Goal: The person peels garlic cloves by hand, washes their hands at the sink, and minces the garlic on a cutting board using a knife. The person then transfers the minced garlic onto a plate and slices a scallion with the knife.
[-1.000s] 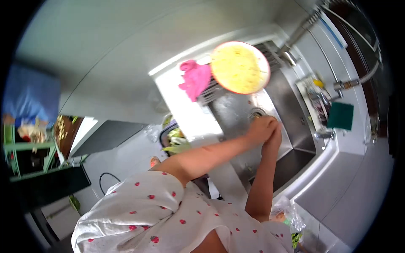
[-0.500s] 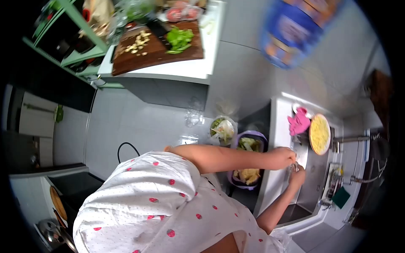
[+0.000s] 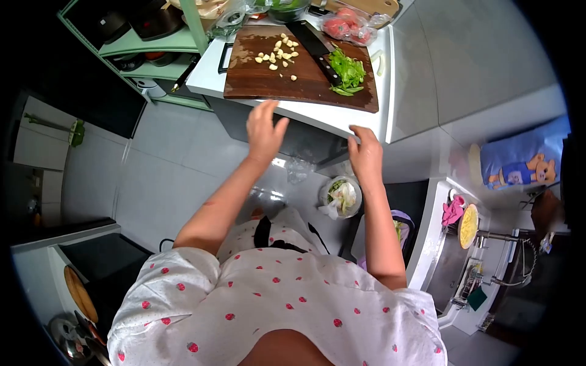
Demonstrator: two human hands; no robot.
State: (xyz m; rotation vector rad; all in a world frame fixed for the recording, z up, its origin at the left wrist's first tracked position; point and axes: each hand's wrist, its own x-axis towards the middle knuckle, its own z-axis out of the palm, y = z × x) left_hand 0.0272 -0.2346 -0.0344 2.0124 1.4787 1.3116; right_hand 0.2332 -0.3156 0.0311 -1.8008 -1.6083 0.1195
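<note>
The left hand, empty, fingers spread, hangs before the table. On the chopping board, garlic cloves and cut greens flank the knife, probably keeping piles unmixed. The right hand, empty, has fingers loosely parted.

10–11 o'clock: pale green shelf rack, round dark pot on it | 3 o'clock: blue bear-printed sheet; crumpled bright pink cloth | 4 o'clock: flat dark green square pad | 8 o'clock: round brown wooden disc
</note>
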